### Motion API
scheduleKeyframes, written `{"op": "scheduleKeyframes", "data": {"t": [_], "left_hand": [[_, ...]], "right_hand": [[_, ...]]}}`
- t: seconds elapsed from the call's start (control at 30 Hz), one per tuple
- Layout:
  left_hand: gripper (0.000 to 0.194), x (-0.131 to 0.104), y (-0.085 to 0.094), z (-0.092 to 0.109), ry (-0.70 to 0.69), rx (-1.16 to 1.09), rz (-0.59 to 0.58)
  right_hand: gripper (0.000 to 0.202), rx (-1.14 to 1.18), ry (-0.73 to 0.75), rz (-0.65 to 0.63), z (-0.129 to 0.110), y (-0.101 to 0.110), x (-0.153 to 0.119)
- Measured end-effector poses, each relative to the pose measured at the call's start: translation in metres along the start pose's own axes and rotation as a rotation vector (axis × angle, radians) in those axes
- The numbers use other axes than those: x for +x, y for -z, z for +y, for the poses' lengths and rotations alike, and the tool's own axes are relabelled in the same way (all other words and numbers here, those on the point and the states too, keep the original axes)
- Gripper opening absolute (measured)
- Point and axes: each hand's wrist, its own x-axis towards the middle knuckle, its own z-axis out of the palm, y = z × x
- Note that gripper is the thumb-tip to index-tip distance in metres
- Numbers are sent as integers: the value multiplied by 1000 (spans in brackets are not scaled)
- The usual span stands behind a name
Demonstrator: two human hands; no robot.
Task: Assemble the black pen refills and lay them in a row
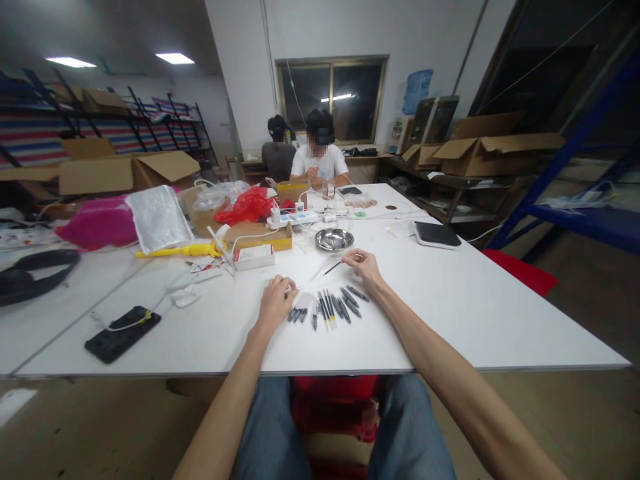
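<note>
Above a smooth white desk point(440, 320), a seated person's right hand point(365, 269) pinches a slender black rod point(332, 268) between its fingers, long axis slanting, tip toward the left hand point(274, 303), whose curled fingers hold a small dark piece point(287, 294), its kind unclear.

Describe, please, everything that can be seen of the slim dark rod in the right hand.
The slim dark rod is straight, mostly black and perhaps plastic, though its material is not certain. The right hand pinches it near its upper end. It slants down toward the left hand, in front of the metal dish and beyond the dark pen-like pieces on the white table. Its lower tip looks paler, but is too small to read clearly.
</note>
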Motion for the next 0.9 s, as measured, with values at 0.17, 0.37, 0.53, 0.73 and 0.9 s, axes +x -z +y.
{"op": "scheduleKeyframes", "data": {"t": [0.17, 0.37, 0.53, 0.73, 0.9], "left_hand": [[7, 16, -1, 3, -49, -10, 30], [10, 70, -1, 17, -195, -178, -31], [15, 90, -20, 17, -279, -341, 47], [10, 81, -33, 16, -311, -412, 79], [9, 78, -32, 17, -300, -410, 86]], "right_hand": [[40, 17, 33, -34, 7, -7, -1], [44, 63, -37, 109, -1, -6, -3], [47, 106, -63, 248, -1, -1, -3], [44, 150, -58, 282, 3, 0, 0], [40, 159, -39, 294, 5, 2, 2]]}}
